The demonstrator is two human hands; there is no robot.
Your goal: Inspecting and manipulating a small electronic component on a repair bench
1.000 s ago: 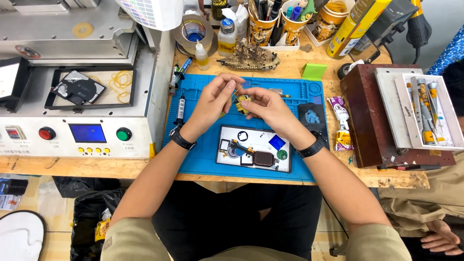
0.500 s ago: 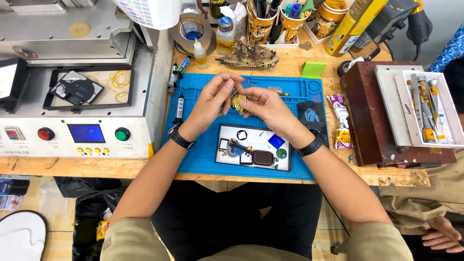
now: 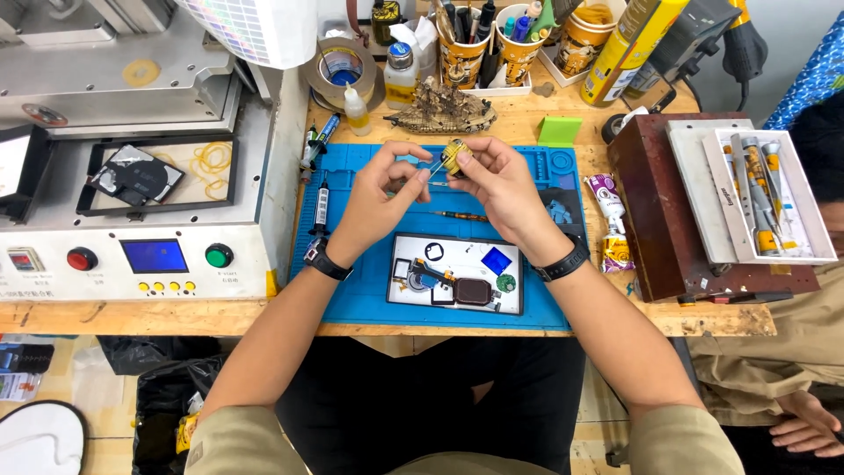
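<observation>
Holding the small yellow roll raised from earlier, right hand pinches it; left hand grips a thin tool.

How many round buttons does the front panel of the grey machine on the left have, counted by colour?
Red buttons: 1
Green buttons: 1
Small yellow buttons: 4
Total: 6 buttons on the machine
</observation>
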